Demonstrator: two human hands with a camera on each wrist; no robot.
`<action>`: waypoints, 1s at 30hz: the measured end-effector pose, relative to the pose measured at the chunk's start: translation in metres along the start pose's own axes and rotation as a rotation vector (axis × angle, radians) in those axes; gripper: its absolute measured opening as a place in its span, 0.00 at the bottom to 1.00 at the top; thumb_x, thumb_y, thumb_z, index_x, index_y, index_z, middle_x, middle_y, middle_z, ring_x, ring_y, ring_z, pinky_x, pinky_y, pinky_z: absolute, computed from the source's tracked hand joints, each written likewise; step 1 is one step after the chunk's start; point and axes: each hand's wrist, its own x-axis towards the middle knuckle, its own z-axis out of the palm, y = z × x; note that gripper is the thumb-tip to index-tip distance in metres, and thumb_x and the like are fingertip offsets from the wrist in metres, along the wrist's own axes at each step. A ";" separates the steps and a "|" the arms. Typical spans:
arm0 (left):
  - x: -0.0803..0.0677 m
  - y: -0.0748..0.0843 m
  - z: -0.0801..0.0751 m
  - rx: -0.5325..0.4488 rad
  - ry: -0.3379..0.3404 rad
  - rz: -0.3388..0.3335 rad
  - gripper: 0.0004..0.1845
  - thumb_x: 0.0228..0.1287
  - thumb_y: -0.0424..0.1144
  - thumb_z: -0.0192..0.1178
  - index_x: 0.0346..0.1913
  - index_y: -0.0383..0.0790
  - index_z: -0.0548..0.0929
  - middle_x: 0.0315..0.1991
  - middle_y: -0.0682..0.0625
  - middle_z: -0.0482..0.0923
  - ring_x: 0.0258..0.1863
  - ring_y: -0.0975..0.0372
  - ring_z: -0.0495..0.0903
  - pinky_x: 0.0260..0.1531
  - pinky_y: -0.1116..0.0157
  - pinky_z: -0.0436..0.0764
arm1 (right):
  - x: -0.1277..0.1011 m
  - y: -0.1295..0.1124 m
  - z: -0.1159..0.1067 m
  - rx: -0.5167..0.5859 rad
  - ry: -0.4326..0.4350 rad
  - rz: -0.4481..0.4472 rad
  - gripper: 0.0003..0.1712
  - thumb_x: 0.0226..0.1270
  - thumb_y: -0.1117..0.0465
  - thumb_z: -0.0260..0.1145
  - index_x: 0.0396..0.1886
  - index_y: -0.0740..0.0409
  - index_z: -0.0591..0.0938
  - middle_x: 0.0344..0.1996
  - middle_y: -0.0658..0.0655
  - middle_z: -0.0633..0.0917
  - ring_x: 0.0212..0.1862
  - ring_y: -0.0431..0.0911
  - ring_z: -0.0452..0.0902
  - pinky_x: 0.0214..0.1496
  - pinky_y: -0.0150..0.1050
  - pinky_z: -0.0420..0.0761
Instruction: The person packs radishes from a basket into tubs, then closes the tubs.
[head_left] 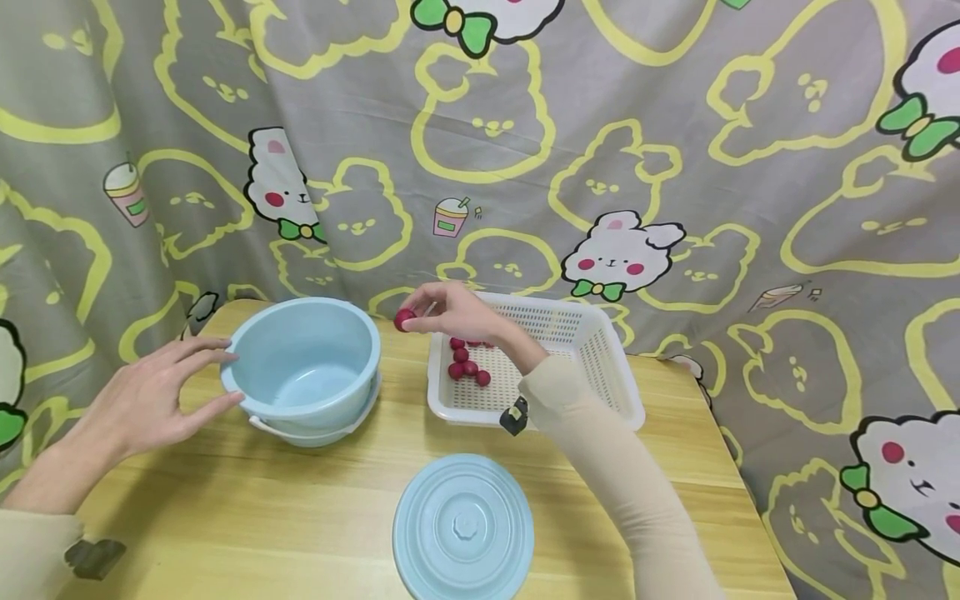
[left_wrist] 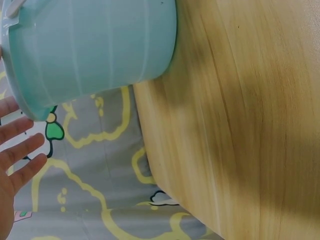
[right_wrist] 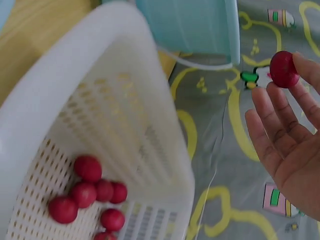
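So the right hand (head_left: 453,310) has 1 red ball (head_left: 404,319) pinched at the tips of its fingers (right_wrist: 280,107), just left of the basket (head_left: 600,350) and right next to the bowl (head_left: 303,362) rim, center of the head view. The left hand (head_left: 153,396) sits on the left of the frame with fingers spread and straight, tips touching the bowl's outer wall and gripping nothing.

What could go wrong, as I see it: the pinch is only at the very tips, and the ball is round and smooth looking, so it could pop out and roll off the bench (head_left: 300,517). The ball hangs over the gap between basket and bowl, not over either, so a slip there lands on wood. The bowl also sits on a loose handle ring and is only steadied by fingertips, so a bump from the right hand might shove it.

Other stuff: about 6 more balls (head_left: 467,362) lie in the basket's near left corner. A blue lid (head_left: 463,529) lies flat at the bottom center, well clear of both hands. A cartoon bunny curtain (head_left: 675,150) hangs behind. Nothing blocks the way between ball and bowl.
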 end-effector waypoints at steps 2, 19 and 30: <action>0.000 0.000 0.000 0.000 0.003 0.002 0.29 0.48 0.52 0.80 0.53 0.42 0.88 0.61 0.42 0.83 0.57 0.44 0.82 0.35 0.39 0.84 | 0.004 -0.005 0.005 0.017 -0.007 -0.009 0.15 0.71 0.57 0.74 0.55 0.53 0.87 0.46 0.53 0.89 0.44 0.50 0.87 0.46 0.33 0.82; 0.000 0.001 0.001 -0.003 -0.003 -0.010 0.28 0.50 0.51 0.79 0.53 0.41 0.88 0.63 0.42 0.82 0.57 0.43 0.82 0.34 0.39 0.84 | 0.034 -0.024 0.047 0.092 -0.057 -0.076 0.17 0.71 0.60 0.73 0.57 0.57 0.87 0.43 0.56 0.88 0.42 0.50 0.87 0.43 0.30 0.83; -0.001 0.000 0.002 -0.002 -0.001 -0.008 0.29 0.49 0.52 0.79 0.54 0.42 0.88 0.63 0.42 0.82 0.57 0.43 0.82 0.34 0.39 0.84 | 0.046 -0.030 0.063 0.066 -0.055 -0.084 0.16 0.71 0.58 0.73 0.56 0.55 0.87 0.42 0.53 0.87 0.40 0.41 0.89 0.41 0.29 0.81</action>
